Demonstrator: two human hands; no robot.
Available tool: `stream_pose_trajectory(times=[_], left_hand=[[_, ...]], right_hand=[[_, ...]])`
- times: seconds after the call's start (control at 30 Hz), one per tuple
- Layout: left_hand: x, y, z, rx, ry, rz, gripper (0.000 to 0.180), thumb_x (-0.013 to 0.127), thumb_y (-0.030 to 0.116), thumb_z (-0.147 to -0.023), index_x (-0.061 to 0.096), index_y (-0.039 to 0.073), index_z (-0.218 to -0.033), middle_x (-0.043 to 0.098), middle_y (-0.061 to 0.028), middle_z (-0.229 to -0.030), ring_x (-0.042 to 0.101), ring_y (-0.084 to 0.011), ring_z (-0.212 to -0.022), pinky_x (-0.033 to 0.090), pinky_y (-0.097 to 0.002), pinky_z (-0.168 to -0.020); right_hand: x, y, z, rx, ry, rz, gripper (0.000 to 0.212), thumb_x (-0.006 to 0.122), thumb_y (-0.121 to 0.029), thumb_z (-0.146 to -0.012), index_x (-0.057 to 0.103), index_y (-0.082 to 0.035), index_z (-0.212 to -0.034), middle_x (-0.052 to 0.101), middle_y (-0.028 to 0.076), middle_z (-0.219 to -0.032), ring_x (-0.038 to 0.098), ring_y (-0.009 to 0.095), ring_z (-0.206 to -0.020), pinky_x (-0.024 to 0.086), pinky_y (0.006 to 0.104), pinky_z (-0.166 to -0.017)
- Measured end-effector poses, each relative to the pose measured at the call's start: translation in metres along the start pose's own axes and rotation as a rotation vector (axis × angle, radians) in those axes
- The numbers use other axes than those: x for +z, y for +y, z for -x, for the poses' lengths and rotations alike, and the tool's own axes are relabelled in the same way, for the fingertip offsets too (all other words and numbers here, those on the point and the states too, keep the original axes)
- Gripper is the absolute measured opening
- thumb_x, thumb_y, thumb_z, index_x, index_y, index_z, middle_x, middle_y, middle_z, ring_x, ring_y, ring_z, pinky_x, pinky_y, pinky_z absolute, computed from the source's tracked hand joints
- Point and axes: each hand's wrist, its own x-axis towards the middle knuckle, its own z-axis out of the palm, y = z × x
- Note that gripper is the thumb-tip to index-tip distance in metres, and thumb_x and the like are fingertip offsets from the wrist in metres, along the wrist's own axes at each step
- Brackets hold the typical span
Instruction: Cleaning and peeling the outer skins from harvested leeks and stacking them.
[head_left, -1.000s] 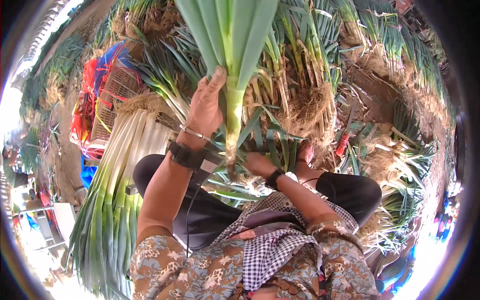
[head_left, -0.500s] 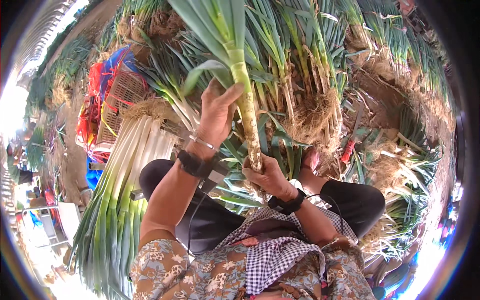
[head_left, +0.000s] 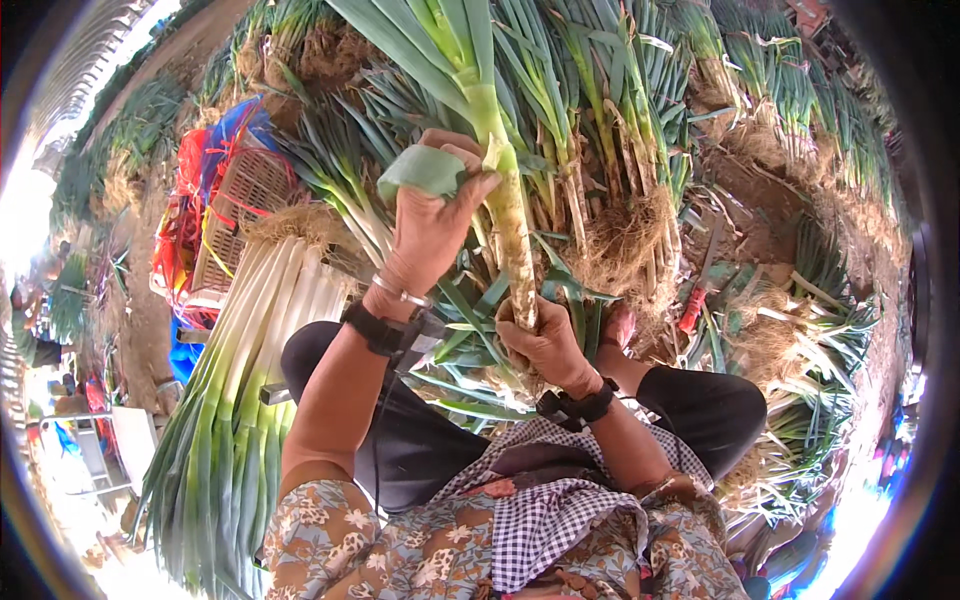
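Observation:
A large leek [head_left: 515, 235] stands tilted in front of me, green leaves at the top and a dirt-speckled pale shaft below. My right hand [head_left: 552, 345] is closed around its lower end, hiding most of that end. Higher up, my left hand [head_left: 437, 215] is closed on a broad outer leaf [head_left: 422, 172], which is bent down to the left away from the shaft. The left thumb lies against the stalk. To my left lies a pile of clean leeks [head_left: 250, 360], white shafts side by side with the roots at the far end.
Unpeeled leeks with earthy roots [head_left: 625, 235] lie ahead of me. A red-handled knife [head_left: 692, 308] rests at the right, near my bare foot [head_left: 620, 325]. A wicker basket [head_left: 245, 200] with red and blue plastic stands at the left. More leeks [head_left: 790, 340] lie at the right.
My left hand has closed over the outer leaf and bent it down, away from the shaft. The right hand and the leek's lower end have shifted slightly right.

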Motion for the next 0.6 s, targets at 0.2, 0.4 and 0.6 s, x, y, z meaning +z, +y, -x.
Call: stream_pose_trajectory(times=[0.2, 0.4, 0.6], left_hand=[[0.002, 0.014, 0.014, -0.278, -0.207, 0.322, 0.011, 0.058, 0.018, -0.095, 0.058, 0.008, -0.100, 0.059, 0.0022, -0.092, 0.057, -0.0092, -0.084, 0.047, -0.0257, -0.074], [0.040, 0.004, 0.073, -0.436, -0.550, 0.443, 0.010, 0.057, 0.016, -0.096, 0.055, 0.008, -0.103, 0.051, 0.0048, -0.091, 0.050, -0.0063, -0.082, 0.042, -0.0223, -0.076], [0.010, -0.049, 0.071, -0.947, -0.085, 0.423, 0.032, 0.056, 0.030, -0.096, 0.052, 0.007, -0.119, 0.063, -0.0064, -0.105, 0.066, -0.0191, -0.089, 0.058, -0.0334, -0.073]], right_hand=[[-0.010, -0.010, -0.010, 0.099, -0.054, -0.216, 0.010, 0.062, -0.007, -0.087, 0.060, -0.003, -0.095, 0.056, -0.004, -0.074, 0.051, 0.004, -0.059, 0.041, 0.0196, -0.053], [-0.053, 0.018, -0.046, 0.014, 0.073, -0.322, 0.022, 0.062, -0.005, -0.087, 0.060, -0.002, -0.109, 0.065, 0.001, -0.096, 0.062, 0.007, -0.085, 0.053, 0.0230, -0.070], [-0.045, 0.007, -0.049, -0.167, 0.277, 0.474, 0.039, 0.065, -0.002, -0.080, 0.055, 0.002, -0.118, 0.068, 0.015, -0.090, 0.066, 0.020, -0.075, 0.051, 0.0311, -0.068]])
